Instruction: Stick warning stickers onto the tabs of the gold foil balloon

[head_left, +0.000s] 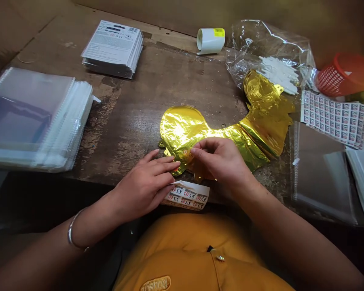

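Observation:
A gold foil balloon (185, 125), flat and uninflated, lies on the table with its near left end under my hands. My left hand (148, 182) rests its outstretched fingertips on the foil's lower edge. Its thumb holds a sheet of CE stickers (189, 196) that hangs at the table's front edge. My right hand (227, 161) is closed in a pinch, thumb against forefinger, at a small clear sticker (188, 153) touching the foil. How much of the sticker is stuck down I cannot tell.
On the wooden table (133, 121) stand a stack of clear sleeves (33, 117) and a pile of printed cards (112, 44). Behind are a white label roll (212, 40) and a clear bag (273, 36) by white straws (280, 74). At right: a red basket (333, 76), sticker sheets (333, 117), a clear sleeve (321, 173).

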`<action>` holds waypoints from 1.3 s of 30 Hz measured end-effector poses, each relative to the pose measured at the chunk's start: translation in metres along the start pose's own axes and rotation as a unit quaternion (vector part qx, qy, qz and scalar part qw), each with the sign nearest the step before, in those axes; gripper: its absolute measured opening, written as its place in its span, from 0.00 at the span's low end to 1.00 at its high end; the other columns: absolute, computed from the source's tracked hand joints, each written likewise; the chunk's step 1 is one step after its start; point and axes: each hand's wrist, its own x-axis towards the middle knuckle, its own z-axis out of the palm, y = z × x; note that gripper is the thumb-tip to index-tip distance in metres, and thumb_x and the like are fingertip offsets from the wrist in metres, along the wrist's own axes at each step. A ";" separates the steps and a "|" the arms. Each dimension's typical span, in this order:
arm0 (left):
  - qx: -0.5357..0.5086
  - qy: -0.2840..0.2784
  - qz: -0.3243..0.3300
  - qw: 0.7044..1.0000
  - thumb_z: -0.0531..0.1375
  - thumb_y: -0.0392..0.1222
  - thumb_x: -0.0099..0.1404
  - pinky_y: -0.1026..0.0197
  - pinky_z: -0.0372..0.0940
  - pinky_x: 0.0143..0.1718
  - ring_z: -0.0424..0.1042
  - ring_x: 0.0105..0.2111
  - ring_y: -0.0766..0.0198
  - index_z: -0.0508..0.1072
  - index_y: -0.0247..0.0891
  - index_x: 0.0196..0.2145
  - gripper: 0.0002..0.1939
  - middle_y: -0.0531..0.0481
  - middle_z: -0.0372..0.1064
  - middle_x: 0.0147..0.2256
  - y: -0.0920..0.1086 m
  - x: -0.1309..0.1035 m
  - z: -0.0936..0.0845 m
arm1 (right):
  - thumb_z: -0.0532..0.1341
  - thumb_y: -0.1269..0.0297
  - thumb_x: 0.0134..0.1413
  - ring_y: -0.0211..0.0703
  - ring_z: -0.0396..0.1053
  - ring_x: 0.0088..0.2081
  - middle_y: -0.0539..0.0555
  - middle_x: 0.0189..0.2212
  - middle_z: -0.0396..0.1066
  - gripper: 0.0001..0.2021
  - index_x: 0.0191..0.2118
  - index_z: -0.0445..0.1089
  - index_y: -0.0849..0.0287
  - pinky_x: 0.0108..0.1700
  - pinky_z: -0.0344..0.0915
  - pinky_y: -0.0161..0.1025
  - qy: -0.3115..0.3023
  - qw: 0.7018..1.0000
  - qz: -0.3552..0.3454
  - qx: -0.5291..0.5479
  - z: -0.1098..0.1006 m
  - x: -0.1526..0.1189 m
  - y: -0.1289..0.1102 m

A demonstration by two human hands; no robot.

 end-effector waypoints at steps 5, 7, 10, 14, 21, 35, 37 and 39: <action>-0.005 0.019 0.017 1.000 0.56 0.39 0.68 0.48 0.44 0.66 0.64 0.59 0.59 0.72 0.39 0.37 0.05 0.48 0.70 0.55 -0.002 -0.003 0.004 | 0.64 0.60 0.47 0.33 0.60 0.20 0.49 0.19 0.67 0.10 0.24 0.70 0.61 0.22 0.56 0.32 -0.008 0.999 0.037 -0.023 0.008 -0.002 0.004; -0.005 0.018 0.014 1.000 0.56 0.38 0.68 0.47 0.44 0.67 0.64 0.59 0.59 0.71 0.39 0.37 0.05 0.48 0.69 0.55 -0.002 -0.003 0.005 | 0.64 0.59 0.47 0.32 0.60 0.19 0.48 0.18 0.66 0.10 0.24 0.70 0.61 0.21 0.55 0.31 0.002 0.998 0.053 -0.025 0.010 -0.003 0.005; -0.003 0.016 0.011 1.000 0.56 0.39 0.68 0.47 0.44 0.67 0.64 0.59 0.59 0.71 0.39 0.36 0.05 0.48 0.69 0.56 -0.001 -0.002 0.004 | 0.64 0.59 0.46 0.31 0.57 0.18 0.47 0.16 0.65 0.10 0.24 0.69 0.61 0.20 0.53 0.31 0.009 0.998 0.061 -0.012 0.011 -0.005 0.003; 0.001 0.017 0.015 1.000 0.56 0.39 0.68 0.47 0.45 0.66 0.64 0.59 0.59 0.71 0.39 0.36 0.05 0.48 0.69 0.55 -0.002 -0.003 0.004 | 0.65 0.59 0.45 0.30 0.56 0.17 0.45 0.15 0.63 0.10 0.25 0.69 0.61 0.19 0.53 0.31 0.025 0.997 0.071 0.035 0.013 -0.007 0.001; 0.002 0.018 0.019 1.000 0.55 0.39 0.68 0.46 0.47 0.65 0.64 0.59 0.59 0.71 0.39 0.36 0.06 0.47 0.69 0.55 -0.002 -0.003 0.004 | 0.65 0.59 0.44 0.30 0.56 0.17 0.46 0.15 0.64 0.10 0.23 0.69 0.61 0.19 0.53 0.31 0.032 0.997 0.069 0.009 0.020 -0.004 0.006; 0.005 0.017 0.015 1.000 0.55 0.38 0.68 0.46 0.46 0.66 0.65 0.59 0.58 0.72 0.38 0.35 0.07 0.45 0.69 0.55 -0.001 -0.001 0.004 | 0.64 0.59 0.45 0.31 0.58 0.18 0.47 0.16 0.66 0.09 0.24 0.71 0.60 0.21 0.54 0.32 0.049 0.995 0.064 -0.062 0.022 -0.004 0.010; 0.004 0.017 0.013 1.000 0.55 0.38 0.68 0.45 0.46 0.66 0.65 0.58 0.58 0.72 0.37 0.34 0.07 0.45 0.70 0.55 0.000 -0.001 0.003 | 0.63 0.59 0.46 0.33 0.60 0.19 0.47 0.17 0.67 0.09 0.24 0.71 0.60 0.22 0.56 0.33 0.056 0.993 0.049 -0.096 0.023 -0.004 0.012; 0.005 0.015 0.011 1.000 0.55 0.38 0.68 0.45 0.46 0.66 0.65 0.58 0.58 0.71 0.37 0.34 0.07 0.45 0.70 0.55 0.001 0.000 0.003 | 0.63 0.61 0.47 0.34 0.62 0.20 0.49 0.19 0.69 0.08 0.24 0.71 0.60 0.24 0.57 0.34 0.061 0.988 0.033 -0.141 0.024 -0.004 0.012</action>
